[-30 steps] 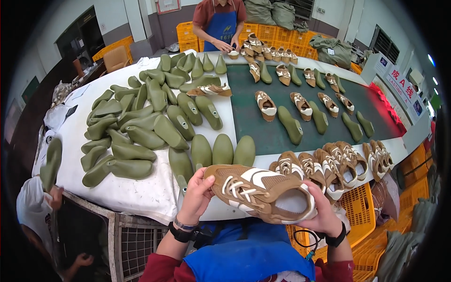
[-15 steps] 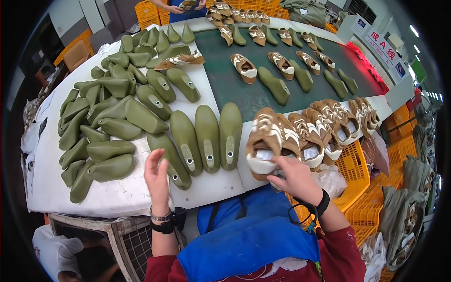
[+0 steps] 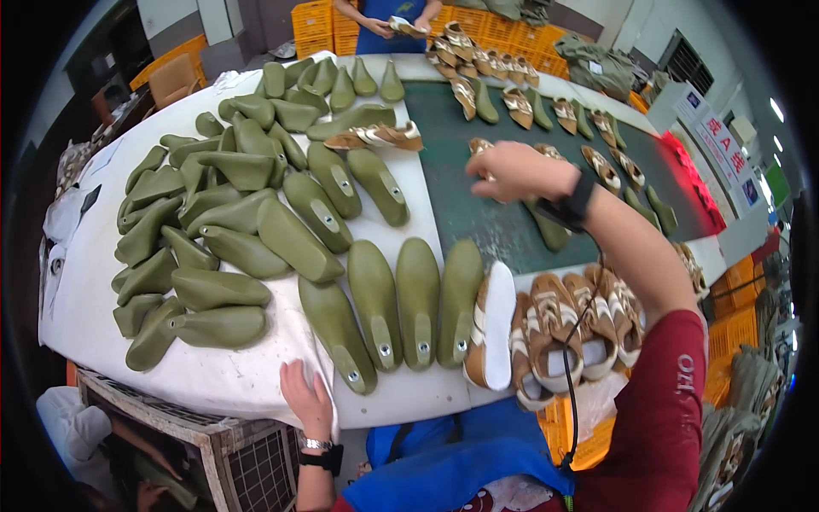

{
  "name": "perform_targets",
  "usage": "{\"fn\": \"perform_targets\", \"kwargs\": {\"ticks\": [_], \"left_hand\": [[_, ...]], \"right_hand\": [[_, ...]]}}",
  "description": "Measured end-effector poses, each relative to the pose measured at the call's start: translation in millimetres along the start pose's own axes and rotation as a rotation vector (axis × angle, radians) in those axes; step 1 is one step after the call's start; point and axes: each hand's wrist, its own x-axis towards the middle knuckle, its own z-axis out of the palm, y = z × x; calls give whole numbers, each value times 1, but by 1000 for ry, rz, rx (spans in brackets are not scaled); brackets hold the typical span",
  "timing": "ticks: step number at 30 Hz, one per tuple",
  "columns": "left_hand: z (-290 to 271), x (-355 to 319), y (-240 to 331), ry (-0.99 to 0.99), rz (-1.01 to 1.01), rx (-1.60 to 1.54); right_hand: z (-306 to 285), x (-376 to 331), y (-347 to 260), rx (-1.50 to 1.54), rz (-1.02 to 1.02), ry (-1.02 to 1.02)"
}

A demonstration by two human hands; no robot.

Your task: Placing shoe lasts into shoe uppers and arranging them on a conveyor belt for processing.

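My right hand [image 3: 516,171] reaches far over the green belt, fingers closed around a brown and white shoe upper [image 3: 479,147], mostly hidden by the hand. A green shoe last [image 3: 548,227] shows partly beneath my right forearm. At the table's near edge, my left hand [image 3: 305,394] rests with fingers spread, holding nothing. To its right, several green lasts [image 3: 418,299] lie side by side, sole up. Beside them a brown shoe [image 3: 493,328] lies tipped on its side, white sole showing, at the end of a row of brown shoes [image 3: 554,328].
Many green lasts [image 3: 222,222] are heaped on the white table [image 3: 77,299]. Across the belt [image 3: 426,196], more shoes and lasts stand in rows. A co-worker [image 3: 392,21] holds a shoe at the far side. Another person [image 3: 77,435] is low at the left. Yellow crates [image 3: 738,316] stand right.
My right hand has left the near shoe and moved forward to a shoe upper on the belt. That near shoe now lies on its side. My left hand has lowered to the table edge.
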Motion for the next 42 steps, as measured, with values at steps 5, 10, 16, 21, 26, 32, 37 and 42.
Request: {"fn": "perform_targets", "kwargs": {"ticks": [5, 10, 16, 21, 26, 32, 37, 42], "left_hand": [[-5, -8, -5, 17, -55, -10], [-5, -4, -1, 38, 7, -19], [-4, 2, 0, 61, 39, -23], [-4, 8, 3, 38, -9, 1], [-4, 7, 6, 44, -9, 0], [0, 2, 1, 27, -13, 1], [-2, 3, 6, 80, 33, 5], [-5, 3, 5, 90, 46, 2]], "right_hand": [[69, 173, 32, -123, 120, 54], [139, 238, 34, 112, 210, 314], [145, 219, 41, 94, 382, -6], [124, 163, 55, 73, 330, 120], [132, 135, 61, -36, 318, 1], [173, 171, 63, -118, 234, 278], [214, 215, 79, 307, 504, 258], [222, 216, 66, 488, 547, 267]]}}
